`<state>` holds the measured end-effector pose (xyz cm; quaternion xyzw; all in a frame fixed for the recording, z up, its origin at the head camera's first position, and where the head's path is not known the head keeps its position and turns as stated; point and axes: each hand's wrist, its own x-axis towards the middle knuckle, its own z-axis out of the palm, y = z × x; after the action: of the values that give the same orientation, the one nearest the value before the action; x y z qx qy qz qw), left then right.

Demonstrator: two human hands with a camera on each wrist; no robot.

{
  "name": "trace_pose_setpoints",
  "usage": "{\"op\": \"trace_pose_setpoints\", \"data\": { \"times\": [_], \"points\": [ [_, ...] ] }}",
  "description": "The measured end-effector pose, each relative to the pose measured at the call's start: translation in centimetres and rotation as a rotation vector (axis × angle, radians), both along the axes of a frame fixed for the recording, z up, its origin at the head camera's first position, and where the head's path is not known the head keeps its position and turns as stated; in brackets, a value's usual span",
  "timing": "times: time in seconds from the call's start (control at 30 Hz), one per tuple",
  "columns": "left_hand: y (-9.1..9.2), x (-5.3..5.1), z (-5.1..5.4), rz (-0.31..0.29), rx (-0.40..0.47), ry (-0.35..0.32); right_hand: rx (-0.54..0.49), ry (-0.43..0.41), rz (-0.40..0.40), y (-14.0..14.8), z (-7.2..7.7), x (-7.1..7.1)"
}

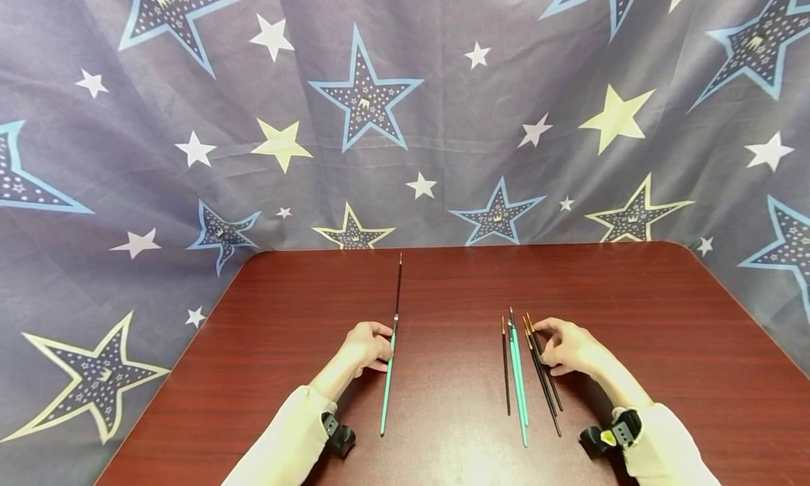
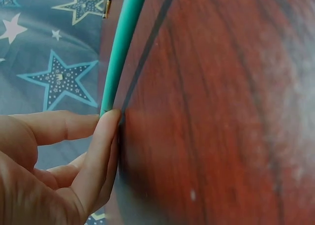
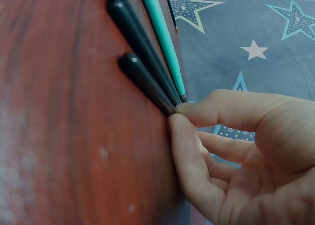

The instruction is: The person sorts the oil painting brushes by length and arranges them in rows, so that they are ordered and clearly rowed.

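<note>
My left hand [image 1: 365, 347] pinches a teal-handled paintbrush [image 1: 387, 394] between thumb and fingers, over the left-middle of the table. Beyond its far end and in line with it is a slim dark brush [image 1: 399, 285]; whether the two touch I cannot tell. On the right, my right hand [image 1: 569, 345] pinches a black-handled paintbrush [image 3: 145, 80] near its far end. Another black brush [image 3: 140, 40] runs close alongside, and whether the fingers also hold it is unclear. To their left lie two teal brushes [image 1: 520, 394] and a shorter dark brush [image 1: 506, 373].
A reddish-brown wooden table [image 1: 291, 296] with rounded far corners carries everything. Behind it and at its sides hangs a grey star-patterned cloth [image 1: 436, 134]. Black cameras, such as the left one [image 1: 340, 440], are strapped to both wrists.
</note>
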<state>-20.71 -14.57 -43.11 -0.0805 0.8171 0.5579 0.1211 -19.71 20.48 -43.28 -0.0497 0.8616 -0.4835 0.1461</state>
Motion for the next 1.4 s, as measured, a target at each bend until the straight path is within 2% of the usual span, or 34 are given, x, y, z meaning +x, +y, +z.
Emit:
{"op": "trace_pose_setpoints", "data": {
  "times": [0.3,0.53,0.8,1.13,1.4],
  "points": [
    [0.01,-0.14,-0.06,-0.007,-0.072,0.017,0.002,-0.003,0.008,0.03,0.07,-0.03],
    [0.16,-0.17,-0.13,0.016,-0.128,0.023,-0.004,-0.004,0.008,0.05,0.09,0.03],
    [0.17,-0.22,-0.31,0.024,-0.105,0.021,0.006,0.001,0.011,0.15,0.03,-0.04],
    [-0.13,-0.30,-0.58,0.008,-0.036,0.010,0.009,-0.006,0.007,0.20,-0.01,-0.10],
    [0.11,-0.12,0.04,0.004,-0.034,0.034,0.005,-0.011,0.008,0.21,-0.03,-0.15]
  ]
}}
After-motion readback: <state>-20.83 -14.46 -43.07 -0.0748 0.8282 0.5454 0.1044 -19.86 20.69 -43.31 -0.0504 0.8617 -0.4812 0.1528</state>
